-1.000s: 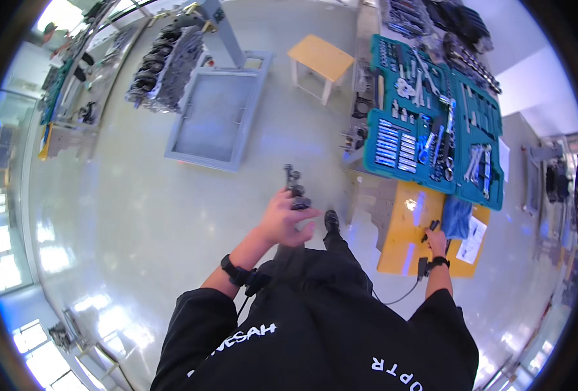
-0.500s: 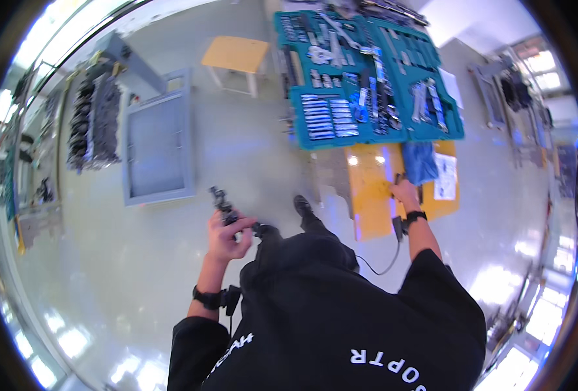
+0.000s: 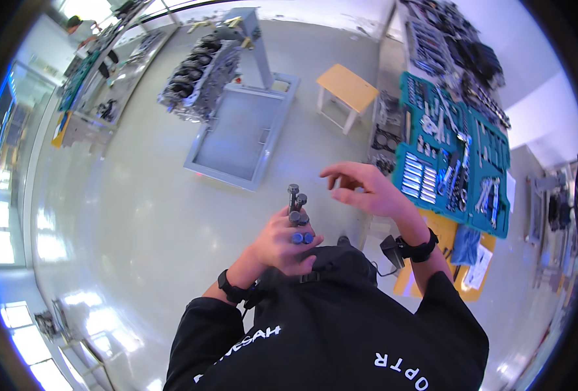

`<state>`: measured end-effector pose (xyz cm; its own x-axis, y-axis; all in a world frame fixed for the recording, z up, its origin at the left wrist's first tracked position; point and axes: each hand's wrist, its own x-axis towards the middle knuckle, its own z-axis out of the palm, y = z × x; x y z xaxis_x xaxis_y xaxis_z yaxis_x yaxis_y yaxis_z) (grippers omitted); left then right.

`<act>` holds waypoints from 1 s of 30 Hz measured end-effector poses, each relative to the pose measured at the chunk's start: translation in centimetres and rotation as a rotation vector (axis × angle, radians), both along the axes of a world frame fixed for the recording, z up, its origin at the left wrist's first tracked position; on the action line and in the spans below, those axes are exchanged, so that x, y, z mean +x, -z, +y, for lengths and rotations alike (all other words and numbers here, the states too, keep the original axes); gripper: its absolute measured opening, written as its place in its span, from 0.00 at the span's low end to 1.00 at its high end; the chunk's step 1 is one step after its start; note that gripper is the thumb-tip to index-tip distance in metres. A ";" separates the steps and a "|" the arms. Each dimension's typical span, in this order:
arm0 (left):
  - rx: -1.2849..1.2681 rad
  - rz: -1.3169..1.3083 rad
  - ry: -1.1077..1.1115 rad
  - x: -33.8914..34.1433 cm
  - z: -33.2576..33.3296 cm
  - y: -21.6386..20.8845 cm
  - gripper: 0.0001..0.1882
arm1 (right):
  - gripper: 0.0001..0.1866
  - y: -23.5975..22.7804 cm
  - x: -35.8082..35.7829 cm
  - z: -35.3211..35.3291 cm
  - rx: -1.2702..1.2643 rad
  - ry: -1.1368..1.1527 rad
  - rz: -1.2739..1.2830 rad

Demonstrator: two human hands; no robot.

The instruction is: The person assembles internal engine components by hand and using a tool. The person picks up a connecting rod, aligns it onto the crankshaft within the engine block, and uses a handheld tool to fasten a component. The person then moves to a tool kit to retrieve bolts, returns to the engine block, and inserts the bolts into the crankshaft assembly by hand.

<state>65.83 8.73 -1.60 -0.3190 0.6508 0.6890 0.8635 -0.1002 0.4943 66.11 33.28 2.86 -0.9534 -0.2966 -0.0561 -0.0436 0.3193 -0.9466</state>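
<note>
Several dark metal bolts point(image 3: 295, 217) stick up in a bunch from my left hand point(image 3: 279, 242), whose fingers are wrapped round their lower parts. Their round heads show above the fingers, and two look bluish. My right hand point(image 3: 373, 190) is held in the air to the right of the bolts, apart from them. Its fingers are curved and spread from the thumb, and I see nothing between them. Both wrists wear black bands with small devices.
An engine block point(image 3: 201, 75) sits on a grey stand with a framed tray base point(image 3: 240, 133), ahead to the left. A yellow-topped stool point(image 3: 347, 88) stands farther ahead. On the right, a green tool case point(image 3: 455, 153) with wrenches and sockets lies on a yellow-topped bench, by a blue cloth point(image 3: 465, 244).
My view has swung left toward the engine block. My right hand has left the yellow bench and come up near my left hand, which still grips the bolts.
</note>
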 end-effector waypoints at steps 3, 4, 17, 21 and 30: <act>0.000 -0.023 -0.049 -0.2 -3.7 0.5 0.13 | 0.17 -1.5 -3.8 -6.5 -0.048 -0.256 0.147; 0.000 -0.043 -0.052 -0.5 -5.0 1.1 0.12 | 0.17 -1.1 -4.8 -8.5 0.019 -0.341 0.144; -0.084 -0.240 -0.243 -12.0 -11.7 6.1 0.09 | 0.12 6.3 -22.2 -17.9 0.181 -0.624 -0.036; -0.096 -0.262 -0.363 -18.8 -12.4 5.8 0.09 | 0.11 6.4 -29.7 -19.0 0.080 -0.554 0.031; -0.099 -0.243 -0.563 -32.0 -17.2 2.4 0.11 | 0.09 4.7 -48.1 -20.0 0.413 -0.343 0.639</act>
